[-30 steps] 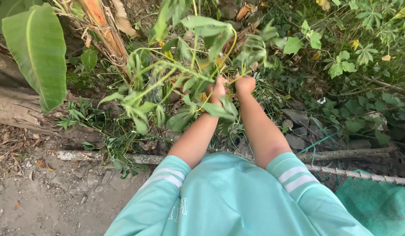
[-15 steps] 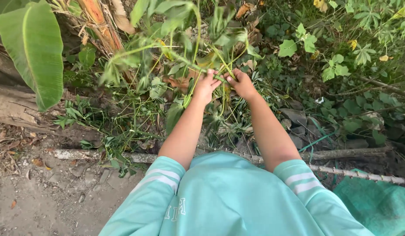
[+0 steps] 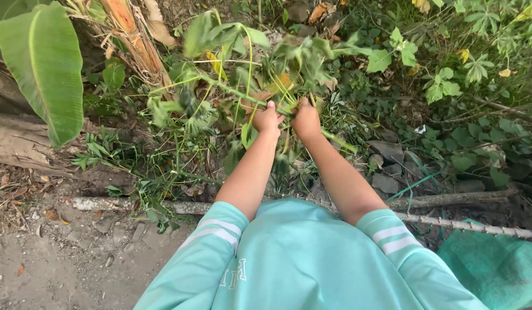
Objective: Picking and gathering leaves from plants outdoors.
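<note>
Between the two raised forearms, a bundle of leafy green stems (image 3: 249,63) is gathered at chest height in front of the person, and both hands close on it side by side. Left hand (image 3: 268,119) is clenched around the lower ends of the stalks, knuckles up; right hand (image 3: 306,119) grips just beside it, almost touching, fingers curled over what looks like the same cluster, though leaves hide the exact stalks each hand holds.

From the grip the long axis of the bundle runs away from the body and upward, fanning out to the left more than to the right: one long stalk angles off up and left from the left hand, and the drooping leaves spread above and beyond both fists. A few loose stems hang down below the grip toward the ground. Neither hand is clearly nearer to the foliage; the left sits slightly closer to the long slanting stalk.

Well to the left of the grip stand a broad banana leaf (image 3: 45,69) and a dry trunk (image 3: 134,40). Below the hands, near the body, a fallen branch (image 3: 449,201) lies across bare soil, and to the lower right a green mesh sack (image 3: 495,264) rests on the ground.
</note>
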